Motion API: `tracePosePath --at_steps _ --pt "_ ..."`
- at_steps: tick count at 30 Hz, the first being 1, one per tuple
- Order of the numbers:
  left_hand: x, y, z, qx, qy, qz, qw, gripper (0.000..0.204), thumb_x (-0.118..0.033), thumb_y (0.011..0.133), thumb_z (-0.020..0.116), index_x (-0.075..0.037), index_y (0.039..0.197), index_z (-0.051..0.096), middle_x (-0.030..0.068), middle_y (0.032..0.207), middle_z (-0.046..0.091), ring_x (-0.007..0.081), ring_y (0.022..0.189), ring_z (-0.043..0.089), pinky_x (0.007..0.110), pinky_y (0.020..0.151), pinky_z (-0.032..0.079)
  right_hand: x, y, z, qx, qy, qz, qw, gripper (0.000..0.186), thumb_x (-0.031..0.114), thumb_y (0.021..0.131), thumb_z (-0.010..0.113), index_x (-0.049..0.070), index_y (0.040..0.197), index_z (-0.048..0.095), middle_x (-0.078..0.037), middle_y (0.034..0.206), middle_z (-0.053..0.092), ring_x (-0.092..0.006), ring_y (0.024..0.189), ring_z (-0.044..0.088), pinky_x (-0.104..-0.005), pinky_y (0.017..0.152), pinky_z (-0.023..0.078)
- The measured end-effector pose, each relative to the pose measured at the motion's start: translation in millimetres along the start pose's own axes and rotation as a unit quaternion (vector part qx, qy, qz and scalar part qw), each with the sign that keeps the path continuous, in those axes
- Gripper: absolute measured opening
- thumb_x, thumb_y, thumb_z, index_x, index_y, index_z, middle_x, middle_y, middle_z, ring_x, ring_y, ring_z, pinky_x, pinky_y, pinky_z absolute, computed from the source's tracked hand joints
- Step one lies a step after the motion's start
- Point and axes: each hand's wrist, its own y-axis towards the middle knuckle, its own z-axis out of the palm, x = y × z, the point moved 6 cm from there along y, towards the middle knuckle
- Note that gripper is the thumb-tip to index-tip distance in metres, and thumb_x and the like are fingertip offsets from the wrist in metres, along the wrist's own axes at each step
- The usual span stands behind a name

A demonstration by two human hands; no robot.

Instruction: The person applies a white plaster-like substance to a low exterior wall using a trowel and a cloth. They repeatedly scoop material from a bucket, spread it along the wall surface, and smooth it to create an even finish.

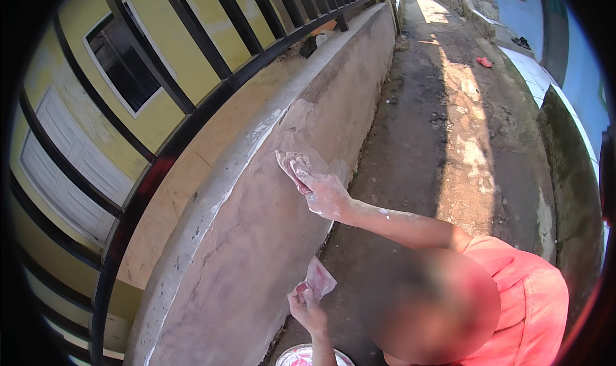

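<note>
Wall [256, 250]: a pale skim is covering only a patch near the top edge; by my judgement most of the face is still awaiting coating. A co-worker's upper hand [326, 196] is pressing one pink scraper [292, 167] there, fingers clamped. The lower hand [307, 303] is gripping a second [319, 278] above one bowl [311, 356]. The wearer's own hands are not showing.

Low wall [256, 237]: rough matt cement render w/ a smoother pale skim patch [301, 141]. Railing [192, 122]: black metal bars, semi-gloss. Rag [292, 167] & 2nd rag [319, 279]: thin pinkish cloth, crumpled, paste-smeared. Bowl [301, 356]: shiny, prob metal. Lane [443, 122]: rough worn concrete. House wall [160, 90]: matt yellow paint
</note>
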Motion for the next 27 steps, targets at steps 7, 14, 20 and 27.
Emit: tracePosePath --at_steps 7,14,20,27 --pt "2 4 -29 0.116 0.074 -0.128 0.982 0.020 -0.003 0.098 0.062 0.003 0.118 0.063 0.0089 0.104 0.072 0.0118 0.098 0.067 0.029 0.090 0.052 -32 -130 -39 0.177 0.432 0.380 0.798 0.021 0.007 0.091 0.068 -0.003 0.110 0.067 -0.003 0.093 0.068 -0.0072 0.077 0.061 -0.0250 0.070 0.054" --pt "-98 -63 -227 0.092 0.435 -0.176 0.878 0.036 -0.015 0.090 0.065 0.006 0.119 0.065 0.0324 0.107 0.070 0.0427 0.107 0.070 0.046 0.094 0.052 105 -206 24 0.544 0.338 0.344 0.686 0.027 0.018 0.095 0.075 -0.004 0.109 0.069 -0.006 0.091 0.071 -0.0071 0.071 0.066 -0.0264 0.060 0.055" --pt "-88 -237 -401 -0.267 0.257 -0.140 0.918 0.017 -0.001 0.099 0.060 0.003 0.115 0.064 0.0107 0.101 0.072 0.0137 0.090 0.067 0.030 0.081 0.054 256 -245 80 0.676 0.171 -0.236 0.676 0.028 0.015 0.091 0.071 0.008 0.118 0.074 -0.007 0.108 0.075 -0.0253 0.097 0.071 -0.0408 0.083 0.057" --pt "27 -392 -400 -0.515 -0.085 -0.123 0.844 0.013 0.000 0.102 0.059 0.001 0.115 0.060 0.0084 0.099 0.069 0.0148 0.083 0.068 0.031 0.072 0.059 353 -391 155 0.521 0.115 -0.630 0.564 0.031 0.028 0.088 0.068 0.012 0.115 0.075 -0.007 0.131 0.066 -0.0307 0.136 0.052 -0.0506 0.113 0.044"
